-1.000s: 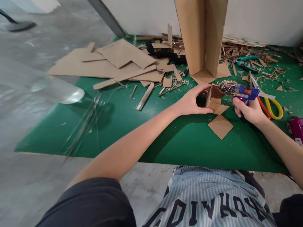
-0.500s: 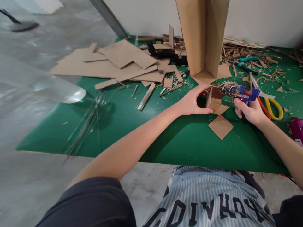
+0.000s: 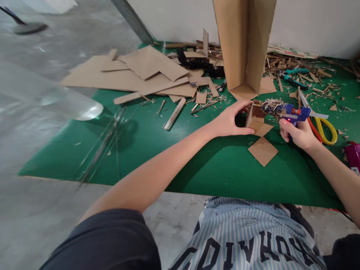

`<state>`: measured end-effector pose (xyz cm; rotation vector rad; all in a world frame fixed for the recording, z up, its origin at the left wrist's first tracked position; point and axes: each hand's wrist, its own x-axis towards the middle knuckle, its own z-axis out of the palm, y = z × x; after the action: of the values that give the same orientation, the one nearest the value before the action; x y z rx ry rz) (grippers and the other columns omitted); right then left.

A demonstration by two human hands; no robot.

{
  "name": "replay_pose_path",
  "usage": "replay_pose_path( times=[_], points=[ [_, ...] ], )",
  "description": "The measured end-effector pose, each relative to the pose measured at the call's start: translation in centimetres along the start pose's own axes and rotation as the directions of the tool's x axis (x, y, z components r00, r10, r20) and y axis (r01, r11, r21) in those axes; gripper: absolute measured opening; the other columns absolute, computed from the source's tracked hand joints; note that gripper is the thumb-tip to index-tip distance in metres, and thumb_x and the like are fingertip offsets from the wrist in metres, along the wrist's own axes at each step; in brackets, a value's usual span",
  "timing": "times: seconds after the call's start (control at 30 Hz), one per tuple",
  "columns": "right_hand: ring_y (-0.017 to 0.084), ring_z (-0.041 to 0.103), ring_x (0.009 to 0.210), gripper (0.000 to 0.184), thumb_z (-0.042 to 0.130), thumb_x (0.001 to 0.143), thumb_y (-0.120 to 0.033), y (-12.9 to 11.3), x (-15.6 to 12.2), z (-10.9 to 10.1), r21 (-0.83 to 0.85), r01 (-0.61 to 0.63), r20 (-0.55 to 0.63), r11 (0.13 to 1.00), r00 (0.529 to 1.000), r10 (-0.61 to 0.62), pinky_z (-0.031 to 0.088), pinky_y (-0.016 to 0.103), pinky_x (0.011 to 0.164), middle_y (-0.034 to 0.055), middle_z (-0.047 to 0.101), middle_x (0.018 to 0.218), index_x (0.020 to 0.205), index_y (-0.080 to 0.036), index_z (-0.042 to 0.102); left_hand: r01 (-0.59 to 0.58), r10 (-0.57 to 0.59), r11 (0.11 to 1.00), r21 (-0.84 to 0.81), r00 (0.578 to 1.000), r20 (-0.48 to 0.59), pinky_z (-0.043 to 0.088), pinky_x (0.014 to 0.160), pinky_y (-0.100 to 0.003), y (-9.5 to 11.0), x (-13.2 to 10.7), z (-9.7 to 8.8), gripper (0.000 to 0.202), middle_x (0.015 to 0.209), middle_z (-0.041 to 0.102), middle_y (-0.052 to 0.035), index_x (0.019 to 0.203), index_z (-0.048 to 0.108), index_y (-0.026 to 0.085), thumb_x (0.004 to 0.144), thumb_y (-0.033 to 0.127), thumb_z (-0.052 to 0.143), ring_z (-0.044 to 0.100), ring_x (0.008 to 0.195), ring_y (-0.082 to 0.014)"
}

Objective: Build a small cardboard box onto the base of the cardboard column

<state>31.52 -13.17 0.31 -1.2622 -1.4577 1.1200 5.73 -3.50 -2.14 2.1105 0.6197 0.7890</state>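
My left hand (image 3: 232, 119) grips a small cardboard box (image 3: 255, 122) from its left side, thumb at the front and fingers behind. The box's near flap slants out to the right. My right hand (image 3: 298, 131) is wrapped round a blue glue gun (image 3: 296, 113) with a small red light lit. Shavings and glue strands cling to the gun's front end, which points left at the box's upper edge; whether its tip touches is hidden. Just below the box, a square cardboard piece (image 3: 263, 151) lies flat on the green table (image 3: 213, 168).
Behind the box stands a tall folded cardboard piece (image 3: 244, 48). Yellow-and-red-handled scissors (image 3: 326, 129) lie right of my right hand, with teal-handled pliers (image 3: 295, 77) beyond. Cardboard sheets (image 3: 152, 69) are stacked at the back left, near clear glue strands (image 3: 109, 135). Far right sits a purple object (image 3: 353, 154).
The view has shifted very slightly. Both hands, the box and the glue gun keep nearly the same places relative to one another.
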Motion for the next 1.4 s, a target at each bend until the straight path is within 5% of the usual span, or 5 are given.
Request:
replay_pose_path(
  times=[1.07, 1.4],
  points=[
    [0.008, 0.045, 0.038, 0.054, 0.074, 0.082, -0.067, -0.37, -0.66, -0.21, 0.101, -0.027, 0.087, 0.995, 0.996, 0.018, 0.033, 0.026, 0.041, -0.0048, 0.046, 0.049, 0.067, -0.020, 0.051, 0.036, -0.036, 0.999, -0.017, 0.999, 0.009, 0.047, 0.118, -0.056, 0.48, 0.13, -0.21, 0.100, 0.150, 0.056, -0.0184, 0.146, 0.051, 0.019, 0.067, 0.070, 0.084, 0.057, 0.137, -0.0382],
    [0.008, 0.043, 0.035, 0.057, 0.076, 0.077, -0.071, -0.47, -0.07, 0.06, 0.116, -0.048, 0.018, 0.992, 0.999, 0.047, 0.032, 0.026, 0.037, -0.0055, 0.045, 0.047, 0.068, -0.020, 0.052, 0.009, -0.009, 1.000, -0.025, 1.000, -0.003, 0.051, 0.115, -0.053, 0.05, 0.00, -0.06, 0.101, 0.151, 0.056, -0.0165, 0.147, 0.052, 0.021, 0.064, 0.069, 0.086, 0.060, 0.133, -0.0358]
  ],
)
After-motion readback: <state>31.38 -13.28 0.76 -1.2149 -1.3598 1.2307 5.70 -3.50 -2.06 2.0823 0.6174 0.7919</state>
